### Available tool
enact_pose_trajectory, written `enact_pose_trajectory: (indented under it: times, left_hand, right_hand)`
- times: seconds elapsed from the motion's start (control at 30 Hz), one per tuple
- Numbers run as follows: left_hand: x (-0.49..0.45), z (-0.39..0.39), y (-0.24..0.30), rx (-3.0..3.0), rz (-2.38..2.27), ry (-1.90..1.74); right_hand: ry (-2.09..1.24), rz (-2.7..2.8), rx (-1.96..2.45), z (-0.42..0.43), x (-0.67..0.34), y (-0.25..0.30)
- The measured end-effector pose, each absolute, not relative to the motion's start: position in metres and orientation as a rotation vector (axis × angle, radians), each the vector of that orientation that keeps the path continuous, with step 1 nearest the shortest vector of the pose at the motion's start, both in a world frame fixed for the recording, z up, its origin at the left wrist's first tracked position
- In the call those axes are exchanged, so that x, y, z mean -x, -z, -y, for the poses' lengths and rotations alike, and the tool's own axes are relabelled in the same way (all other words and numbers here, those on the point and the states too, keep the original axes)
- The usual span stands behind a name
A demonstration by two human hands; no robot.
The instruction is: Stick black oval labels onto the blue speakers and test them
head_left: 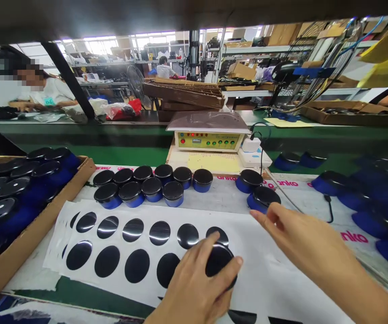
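Head view: the left hand (194, 288) is clamping a round black-topped canister (220, 263) on a glossy sticker sheet (258, 265); the open right hand (298, 236) is hovering just beside another canister (263, 199).

1. The left hand (194, 288) hides much of a black-topped canister (221, 261).
2. The bottom edge cuts off a white sheet (251, 274) of black discs.
3. The left edge cuts off a wooden tray (45, 216).
4. Labels on a yellow-green control box (207, 140) are too small to read.
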State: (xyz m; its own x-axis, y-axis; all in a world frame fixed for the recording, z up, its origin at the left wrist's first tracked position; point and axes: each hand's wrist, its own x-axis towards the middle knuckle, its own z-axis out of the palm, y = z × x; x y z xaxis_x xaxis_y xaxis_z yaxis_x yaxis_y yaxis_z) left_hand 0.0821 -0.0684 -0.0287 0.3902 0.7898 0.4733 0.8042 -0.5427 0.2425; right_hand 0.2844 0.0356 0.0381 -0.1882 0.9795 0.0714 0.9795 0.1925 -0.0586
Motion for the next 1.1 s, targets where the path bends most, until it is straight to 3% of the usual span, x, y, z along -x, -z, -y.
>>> enact_pose_trajectory:
  times: [0.13,0.33,0.4,0.5,0.6,0.8,0.97,1.1]
  left_hand:
    - [-0.04,0.017,-0.011,2.497,1.549,0.821]
    - [0.055,-0.137,-0.055,2.046,1.949,0.839]
    - [0.073,-0.165,-0.049,1.99,1.992,0.843]
    - [0.088,-0.18,-0.037,1.971,2.0,0.852]
    - [0.091,-0.181,-0.043,1.969,1.976,0.863]
    - [0.037,-0.121,-0.068,2.141,1.766,0.853]
    - [-0.038,-0.009,-0.028,2.565,1.488,0.677]
    - [-0.055,0.019,0.007,2.758,1.524,0.536]
  right_hand:
    - [-0.124,2.426,1.861,-0.046,-0.291,-0.036]
    - [-0.659,2.618,1.218,-0.028,-0.278,-0.017]
    - [-0.579,2.619,1.174,-0.034,-0.282,-0.014]
    - [-0.18,2.582,1.266,-0.056,-0.297,-0.012]
    - [0.131,2.492,1.467,-0.08,-0.311,-0.007]
    - [0.21,2.415,1.664,-0.098,-0.311,0.008]
    - [0.185,2.494,1.596,-0.094,-0.302,0.006]
    - [0.167,2.612,1.444,-0.084,-0.278,0.001]
